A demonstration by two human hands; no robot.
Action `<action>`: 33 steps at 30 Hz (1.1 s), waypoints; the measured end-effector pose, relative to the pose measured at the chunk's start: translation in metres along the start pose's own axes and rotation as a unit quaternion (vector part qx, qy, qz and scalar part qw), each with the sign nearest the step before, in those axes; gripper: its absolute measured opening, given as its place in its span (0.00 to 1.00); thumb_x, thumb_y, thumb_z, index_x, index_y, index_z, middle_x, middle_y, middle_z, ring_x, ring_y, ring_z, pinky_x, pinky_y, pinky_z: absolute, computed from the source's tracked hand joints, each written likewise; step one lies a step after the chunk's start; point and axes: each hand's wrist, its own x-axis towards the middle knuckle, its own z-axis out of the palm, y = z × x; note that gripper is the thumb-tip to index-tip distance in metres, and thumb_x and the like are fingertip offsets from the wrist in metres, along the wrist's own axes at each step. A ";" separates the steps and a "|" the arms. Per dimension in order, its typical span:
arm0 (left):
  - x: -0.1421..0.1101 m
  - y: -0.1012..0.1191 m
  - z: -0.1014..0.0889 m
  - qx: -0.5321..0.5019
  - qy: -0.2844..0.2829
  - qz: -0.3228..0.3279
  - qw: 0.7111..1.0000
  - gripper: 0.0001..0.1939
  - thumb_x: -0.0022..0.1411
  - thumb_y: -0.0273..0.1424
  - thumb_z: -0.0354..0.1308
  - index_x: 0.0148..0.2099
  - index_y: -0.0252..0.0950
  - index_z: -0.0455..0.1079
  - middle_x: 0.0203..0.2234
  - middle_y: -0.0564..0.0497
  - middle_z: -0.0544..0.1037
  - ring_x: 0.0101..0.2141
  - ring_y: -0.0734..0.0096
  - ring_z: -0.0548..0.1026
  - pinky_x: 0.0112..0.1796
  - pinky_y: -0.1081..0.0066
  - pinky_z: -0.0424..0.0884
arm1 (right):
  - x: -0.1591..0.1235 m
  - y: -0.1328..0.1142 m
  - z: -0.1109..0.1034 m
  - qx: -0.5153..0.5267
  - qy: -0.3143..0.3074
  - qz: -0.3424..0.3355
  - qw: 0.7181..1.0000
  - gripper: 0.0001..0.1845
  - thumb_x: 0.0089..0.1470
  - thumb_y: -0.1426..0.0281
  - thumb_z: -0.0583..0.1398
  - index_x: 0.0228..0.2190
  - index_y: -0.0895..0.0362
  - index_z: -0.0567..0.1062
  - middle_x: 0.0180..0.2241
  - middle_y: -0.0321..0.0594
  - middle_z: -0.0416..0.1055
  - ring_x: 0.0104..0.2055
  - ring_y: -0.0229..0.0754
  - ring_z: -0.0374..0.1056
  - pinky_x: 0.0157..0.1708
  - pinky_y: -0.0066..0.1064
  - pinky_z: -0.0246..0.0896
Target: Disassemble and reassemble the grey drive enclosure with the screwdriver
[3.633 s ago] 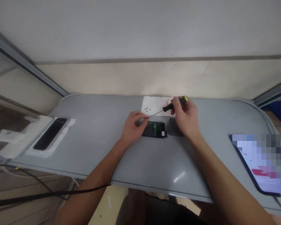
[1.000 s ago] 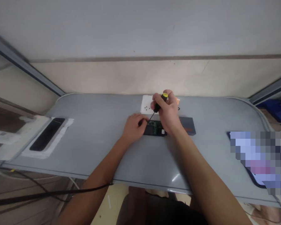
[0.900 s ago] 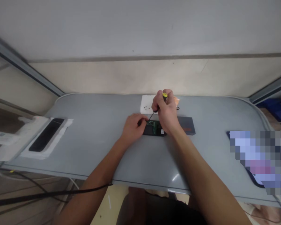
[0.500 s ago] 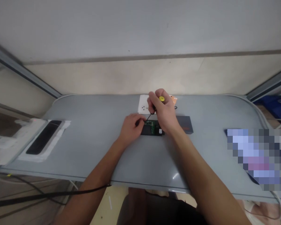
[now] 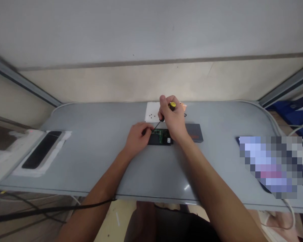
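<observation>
A screwdriver (image 5: 172, 106) with a yellow-and-black handle is gripped in my right hand (image 5: 173, 119), closed around the handle. Its thin shaft slants down and left to the upper edge of a flat black device (image 5: 155, 139), whose green circuit board is exposed. Curled over the device's left end, my left hand (image 5: 139, 136) steadies it, fingertips close to the screwdriver tip. The tip itself is hidden at those fingers. Partly behind my right wrist lies a dark grey cover or box (image 5: 195, 132) with orange-red marking.
Several small dark screws rest on a white sheet (image 5: 149, 112) behind the device. An orange item (image 5: 183, 107) lies partly behind my right hand. At left, a black phone-like slab (image 5: 42, 150) sits on white paper. A pixelated object (image 5: 267, 164) occupies the right side.
The whole view has shifted slightly, so the table's things appear further left. My right thumb is raised a little and the screwdriver handle has turned slightly. Both hands stay at the device.
</observation>
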 end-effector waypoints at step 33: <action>-0.009 -0.018 -0.030 -0.119 -0.172 0.014 0.978 0.42 0.56 0.41 0.72 0.70 0.47 0.64 0.61 0.46 0.72 0.55 0.57 0.72 0.57 0.58 0.71 | -0.049 -0.081 -0.132 -0.724 -0.367 -0.009 0.585 0.30 0.64 0.59 0.59 0.66 0.48 0.68 0.62 0.49 0.71 0.44 0.53 0.78 0.37 0.38 0.66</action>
